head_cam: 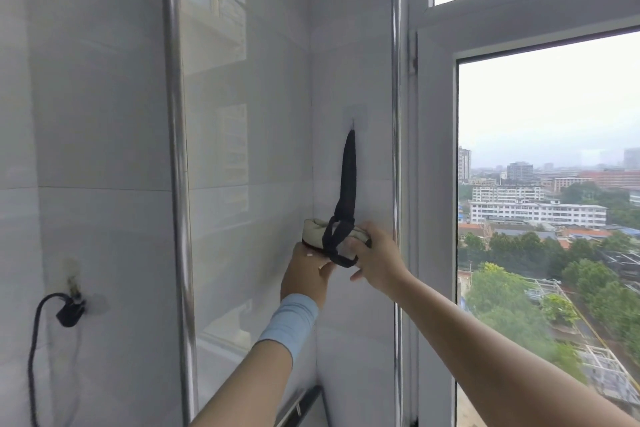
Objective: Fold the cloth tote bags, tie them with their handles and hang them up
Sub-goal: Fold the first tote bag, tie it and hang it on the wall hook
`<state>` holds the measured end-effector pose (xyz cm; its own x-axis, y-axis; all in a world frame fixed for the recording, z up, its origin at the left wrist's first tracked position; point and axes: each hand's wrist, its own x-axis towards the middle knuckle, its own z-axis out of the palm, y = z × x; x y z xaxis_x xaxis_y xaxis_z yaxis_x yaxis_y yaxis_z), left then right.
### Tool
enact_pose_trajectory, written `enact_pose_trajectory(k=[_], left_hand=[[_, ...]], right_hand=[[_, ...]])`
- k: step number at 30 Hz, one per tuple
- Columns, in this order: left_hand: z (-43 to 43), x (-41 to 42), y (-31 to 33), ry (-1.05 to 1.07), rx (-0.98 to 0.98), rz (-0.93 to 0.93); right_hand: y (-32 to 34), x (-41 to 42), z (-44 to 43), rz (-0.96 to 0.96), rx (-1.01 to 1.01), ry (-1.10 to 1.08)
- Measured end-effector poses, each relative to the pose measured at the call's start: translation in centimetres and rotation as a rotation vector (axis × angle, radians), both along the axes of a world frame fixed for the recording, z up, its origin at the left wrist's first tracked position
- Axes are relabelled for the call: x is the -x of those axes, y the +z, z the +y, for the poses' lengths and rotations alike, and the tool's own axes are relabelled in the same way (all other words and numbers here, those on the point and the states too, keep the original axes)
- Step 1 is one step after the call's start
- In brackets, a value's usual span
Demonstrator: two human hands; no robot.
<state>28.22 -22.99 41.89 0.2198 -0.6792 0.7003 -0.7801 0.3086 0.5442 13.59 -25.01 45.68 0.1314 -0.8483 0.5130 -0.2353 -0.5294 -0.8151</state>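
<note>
White shiny tiles cover the wall (104, 114), and it bends into a corner. On the right is a big window (547, 218) with a pale frame. Through the glass you can see trees and many buildings far below.

Two bare arms reach up from the bottom toward the corner. The arm on the left has a light blue band (291, 322) around the wrist.

A small folded tote bag (317, 229) hangs on the wall near the window frame. It is cream cloth, rolled into a little bundle. Its black handle (348, 177) is wrapped around the middle of the bundle and then goes straight up to a clear sticky hook (354, 120) on the tile. The top of the handle loop sits on that hook.

The left hand (306, 279) is under the bundle, cupped, with the fingers touching its bottom. The right hand (377, 263) is at the right end of the bundle, and its fingers curl around that end and the black loop hanging below.

Low on the left, another clear hook (74, 282) holds a black plug (71, 312) with a dark cord (34, 357) hanging down.
</note>
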Motion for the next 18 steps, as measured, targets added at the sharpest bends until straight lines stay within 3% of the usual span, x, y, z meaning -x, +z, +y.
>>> enact_pose_trajectory(k=[4, 6, 8, 10, 12, 13, 16, 18], left_hand=[[0.1, 1.8, 0.9, 0.065, -0.347, -0.197], [0.8, 1.4, 1.4, 0.062, -0.382, -0.289], [1.9, 0.7, 1.8, 0.130, -0.152, -0.295], [2.5, -0.1, 2.6, 0.163, 0.241, -0.083], [1.7, -1.1, 3.4, 0.083, 0.404, 0.062], [1.1, -1.4, 3.8, 0.022, 0.327, 0.021], [-0.9, -1.9, 3.7, -0.162, -0.139, -0.205], [-1.5, -1.9, 3.2, -0.140, -0.237, -0.362]], right_hand=[[0.7, -0.7, 0.1, 0.024, 0.065, 0.001], [0.7, -0.4, 0.0, 0.026, 0.066, 0.003], [0.2, 0.0, -0.4, 0.021, 0.069, 0.001], [-0.5, 0.5, -0.9, 0.059, 0.114, -0.038], [-1.4, 0.8, -1.2, 0.098, 0.160, -0.062], [-1.7, 0.9, -1.2, 0.111, 0.177, -0.064], [-2.2, 1.0, -1.0, 0.218, 0.225, -0.106], [-2.6, 1.4, -1.3, 0.436, 0.360, -0.271]])
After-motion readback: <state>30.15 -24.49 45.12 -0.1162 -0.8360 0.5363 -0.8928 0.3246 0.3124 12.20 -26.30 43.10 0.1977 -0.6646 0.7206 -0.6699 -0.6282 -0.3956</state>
